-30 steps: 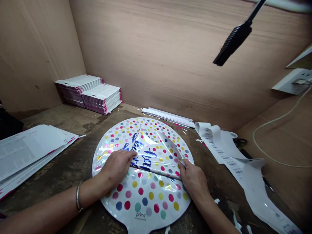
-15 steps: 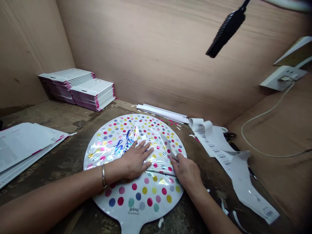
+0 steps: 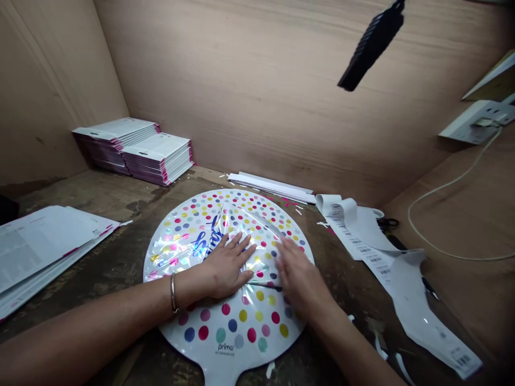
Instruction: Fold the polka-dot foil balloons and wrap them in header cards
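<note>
A round foil balloon (image 3: pixel 233 321), white with coloured dots and blue lettering, lies flat on the worn table (image 3: pixel 120 257). Its right part is folded over onto the middle. My left hand (image 3: pixel 225 265) lies flat on the folded flap, fingers spread and stretched out, a bangle on the wrist. My right hand (image 3: pixel 295 271) presses flat on the flap's right side, fingers extended and slightly blurred. Neither hand holds anything.
Two stacks of pink-edged booklets (image 3: pixel 137 150) stand at the back left corner. Loose printed sheets (image 3: pixel 40 249) lie at the left. White card strips (image 3: pixel 273 186) and curled label backing paper (image 3: pixel 382 257) lie to the right. A black lamp head (image 3: pixel 372 45) hangs above.
My left hand opened from a closed grip and spread flat on the flap. My right hand let go of the fold's edge and laid flat. The flap now lies flatter.
</note>
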`<state>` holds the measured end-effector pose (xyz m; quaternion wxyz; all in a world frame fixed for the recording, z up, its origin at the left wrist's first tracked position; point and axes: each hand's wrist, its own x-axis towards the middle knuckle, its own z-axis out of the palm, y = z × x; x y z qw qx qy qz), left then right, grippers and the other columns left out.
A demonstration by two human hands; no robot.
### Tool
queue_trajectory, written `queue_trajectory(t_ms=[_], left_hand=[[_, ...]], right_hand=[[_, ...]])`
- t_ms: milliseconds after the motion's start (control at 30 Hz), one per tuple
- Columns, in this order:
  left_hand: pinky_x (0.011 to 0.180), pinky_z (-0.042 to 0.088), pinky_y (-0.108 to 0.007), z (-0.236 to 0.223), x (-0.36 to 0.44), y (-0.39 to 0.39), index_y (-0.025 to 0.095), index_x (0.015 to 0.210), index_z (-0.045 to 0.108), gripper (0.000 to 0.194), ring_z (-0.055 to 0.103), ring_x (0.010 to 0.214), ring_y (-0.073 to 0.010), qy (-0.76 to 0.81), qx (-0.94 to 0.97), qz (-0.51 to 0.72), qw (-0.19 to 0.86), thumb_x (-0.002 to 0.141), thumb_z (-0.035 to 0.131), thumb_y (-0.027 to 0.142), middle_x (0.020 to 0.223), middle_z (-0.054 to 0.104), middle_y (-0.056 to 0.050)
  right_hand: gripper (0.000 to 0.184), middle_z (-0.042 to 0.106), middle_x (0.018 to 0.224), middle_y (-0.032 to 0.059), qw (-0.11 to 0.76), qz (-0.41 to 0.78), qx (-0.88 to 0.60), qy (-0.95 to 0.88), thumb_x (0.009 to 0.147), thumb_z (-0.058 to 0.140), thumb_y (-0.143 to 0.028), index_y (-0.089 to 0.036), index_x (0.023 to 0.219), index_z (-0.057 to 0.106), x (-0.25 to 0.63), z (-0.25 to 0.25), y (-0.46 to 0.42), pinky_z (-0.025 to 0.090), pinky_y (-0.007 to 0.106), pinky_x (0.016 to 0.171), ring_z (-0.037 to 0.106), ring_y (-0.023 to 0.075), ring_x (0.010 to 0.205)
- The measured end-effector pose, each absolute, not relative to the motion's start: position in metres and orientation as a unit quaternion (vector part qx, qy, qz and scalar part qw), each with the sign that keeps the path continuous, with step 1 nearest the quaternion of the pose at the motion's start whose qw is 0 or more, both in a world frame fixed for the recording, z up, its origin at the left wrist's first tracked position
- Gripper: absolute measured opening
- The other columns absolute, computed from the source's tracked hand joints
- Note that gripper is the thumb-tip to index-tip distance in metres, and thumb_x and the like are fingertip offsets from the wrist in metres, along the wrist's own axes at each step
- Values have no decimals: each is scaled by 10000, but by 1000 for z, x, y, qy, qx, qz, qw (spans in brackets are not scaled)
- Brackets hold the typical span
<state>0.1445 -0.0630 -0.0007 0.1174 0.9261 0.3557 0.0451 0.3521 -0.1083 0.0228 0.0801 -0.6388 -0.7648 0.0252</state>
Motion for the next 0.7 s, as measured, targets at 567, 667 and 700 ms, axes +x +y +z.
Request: queue_trajectory(t_ms=[567,667,700], left_hand=[[1095,168,-472,1,86,-17,242,1327,461,478,242,1367,-297,553,812,104,151,876,433,398,1473,329,-99],[1000,331,-432,15,69,12,146,1281,495,553,457,1219,-328,624,754,114,174,844,450,481,1286,534,-176],[935,392,-403,20,67,22,136,1278,491,607,525,1141,-325,640,735,116,190,825,454,539,1216,582,-178]], right_hand=[[482,275,1496,77,64,83,-580,-808,944,310,-279,-193,1418,340,327,0,-102,243,454,1121,211,243,1387],[484,267,1498,75,60,82,-583,-806,945,305,-277,-191,1420,335,325,0,-103,236,455,1123,203,242,1389],[483,265,1499,75,60,81,-585,-805,945,303,-275,-190,1420,335,325,0,-103,235,457,1123,204,241,1389]])
